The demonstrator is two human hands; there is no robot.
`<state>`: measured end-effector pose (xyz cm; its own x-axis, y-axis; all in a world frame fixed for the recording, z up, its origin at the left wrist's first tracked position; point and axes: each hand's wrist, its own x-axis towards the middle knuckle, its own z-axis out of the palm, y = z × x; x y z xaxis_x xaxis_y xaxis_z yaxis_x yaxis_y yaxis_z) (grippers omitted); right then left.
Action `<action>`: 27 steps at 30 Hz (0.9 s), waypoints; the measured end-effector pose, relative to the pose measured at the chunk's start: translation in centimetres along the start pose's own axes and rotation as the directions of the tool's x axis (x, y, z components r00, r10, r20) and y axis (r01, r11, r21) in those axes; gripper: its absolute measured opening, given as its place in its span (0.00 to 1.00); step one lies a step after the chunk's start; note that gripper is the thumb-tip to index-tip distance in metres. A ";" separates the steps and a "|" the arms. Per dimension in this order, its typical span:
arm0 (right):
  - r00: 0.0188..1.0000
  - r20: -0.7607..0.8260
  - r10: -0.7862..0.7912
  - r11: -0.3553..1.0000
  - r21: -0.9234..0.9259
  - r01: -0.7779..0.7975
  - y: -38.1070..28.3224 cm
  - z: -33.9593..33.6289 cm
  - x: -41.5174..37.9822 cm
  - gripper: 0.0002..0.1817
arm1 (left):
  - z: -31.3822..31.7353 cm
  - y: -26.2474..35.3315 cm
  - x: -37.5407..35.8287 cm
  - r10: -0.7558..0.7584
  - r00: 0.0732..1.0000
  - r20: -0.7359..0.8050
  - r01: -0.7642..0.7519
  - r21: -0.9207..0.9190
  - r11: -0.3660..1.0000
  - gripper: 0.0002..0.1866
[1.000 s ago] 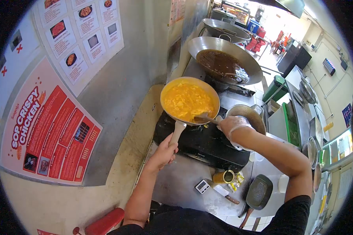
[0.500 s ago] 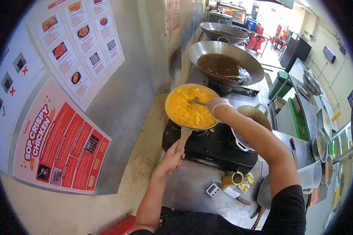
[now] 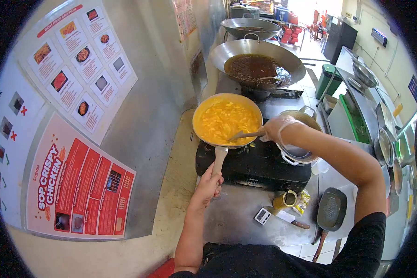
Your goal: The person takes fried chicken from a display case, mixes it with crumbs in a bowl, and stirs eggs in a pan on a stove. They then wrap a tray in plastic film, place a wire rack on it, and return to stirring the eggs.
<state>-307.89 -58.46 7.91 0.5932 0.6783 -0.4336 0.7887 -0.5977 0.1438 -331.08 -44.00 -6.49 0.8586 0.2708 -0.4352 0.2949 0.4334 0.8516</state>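
Observation:
My left hand (image 3: 210, 186) is closed around the pale handle (image 3: 220, 157) of a round pan (image 3: 196, 118) over the black stove (image 3: 250, 171). Yellow-orange egg-like food in soft pieces (image 3: 227, 118) fills the pan. In my right hand (image 3: 278, 129), which wears a clear glove, is a brownish spatula (image 3: 245, 135). Its blade dips into the food near the pan's front right edge. Just right of the pan, partly beneath my right forearm, stands a pot (image 3: 289, 160) with light handles.
Behind the pan is a large wok (image 3: 294, 76) of dark liquid, with another wok (image 3: 231, 23) farther back. Nearer me lie a timer (image 3: 262, 216), a knife (image 3: 285, 215), an open yellow can (image 3: 282, 200) and a square pan (image 3: 332, 208). A wall (image 3: 171, 92) rises at left.
The spatula has moved from the middle of the food to the pan's front right edge, with my right hand lower and farther right. The food looks looser and spread out. The camera view has shifted.

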 end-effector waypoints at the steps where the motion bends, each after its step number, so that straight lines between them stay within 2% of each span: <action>1: 1.000 -0.005 0.004 1.000 0.005 -0.004 0.5 -0.2 0.0 0.12 | 0.1 0.2 -0.1 0.002 1.000 0.003 -0.002 0.007 1.000 0.30; 3: 0.979 -0.087 -0.182 0.940 -0.309 0.147 1.5 -0.8 0.3 0.13 | 0.5 0.6 -0.5 -0.026 0.999 -0.046 0.027 0.020 0.999 0.30; 6: 0.983 -0.126 -0.135 0.913 -0.402 0.074 1.2 -3.1 0.6 0.12 | 0.6 0.7 -0.6 -0.027 0.999 -0.038 0.026 -0.003 1.000 0.30; 10: 0.930 -0.314 -0.192 0.894 -0.447 0.034 3.1 -3.6 4.2 0.10 | 0.1 0.1 0.0 -0.025 1.000 -0.017 0.025 0.001 1.000 0.30; 12: 0.913 -0.349 -0.210 0.900 -0.433 0.042 3.4 -3.8 5.3 0.09 | -0.3 -0.5 0.3 -0.008 1.000 0.013 0.008 -0.063 0.998 0.30; 16: 0.905 -0.425 0.001 0.959 -0.255 -0.120 4.4 -1.0 8.9 0.08 | -0.4 -0.7 0.5 0.047 0.999 -0.001 -0.047 -0.055 0.997 0.30; 17: 0.898 -0.439 -0.032 0.924 -0.356 -0.141 5.3 1.1 10.4 0.09 | -0.2 -0.2 0.2 0.024 1.000 -0.002 -0.024 -0.022 0.999 0.30; 18: 0.960 -0.264 0.097 0.974 -0.171 -0.146 4.5 0.4 10.3 0.12 | 0.0 0.0 0.0 -0.001 1.000 -0.006 0.001 0.008 1.000 0.30; 19: 0.973 -0.218 0.080 0.974 -0.191 -0.123 4.8 1.7 11.0 0.13 | -0.1 -0.2 0.0 0.032 0.999 0.020 -0.032 -0.001 0.999 0.30; 21: 0.970 -0.159 -0.183 0.948 -0.291 0.131 7.4 5.3 14.8 0.11 | 0.1 0.0 -0.2 0.052 0.999 0.007 -0.052 -0.023 0.998 0.30; 22: 0.966 -0.040 -0.255 0.913 -0.339 0.227 7.7 5.1 15.5 0.12 | 0.1 -0.1 -0.2 0.043 0.999 0.007 -0.043 -0.012 0.999 0.31; 23: 0.956 0.033 -0.291 0.869 -0.409 0.279 7.5 5.2 15.9 0.14 | -0.1 -0.4 0.0 0.066 0.998 0.006 -0.066 -0.031 0.997 0.31; 24: 0.958 0.027 -0.285 0.860 -0.434 0.268 7.3 6.1 15.9 0.14 | -0.3 -0.9 0.2 0.085 0.996 0.031 -0.083 -0.055 0.995 0.31; 25: 0.866 -0.165 -0.471 0.860 -0.301 0.411 7.1 7.6 15.5 0.14 | -0.5 -1.2 0.5 0.103 0.993 0.062 -0.098 -0.074 0.992 0.31; 27: 0.720 -0.382 -0.579 0.813 -0.215 0.540 7.0 6.8 14.7 0.14 | -0.4 -1.2 0.7 0.091 0.995 0.050 -0.087 -0.065 0.994 0.32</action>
<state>-294.77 -55.56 -3.55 0.0318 0.9979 -0.0561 0.9969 -0.0276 0.0740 -331.05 -43.97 -7.96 0.9018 0.2656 -0.3409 0.1909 0.4628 0.8657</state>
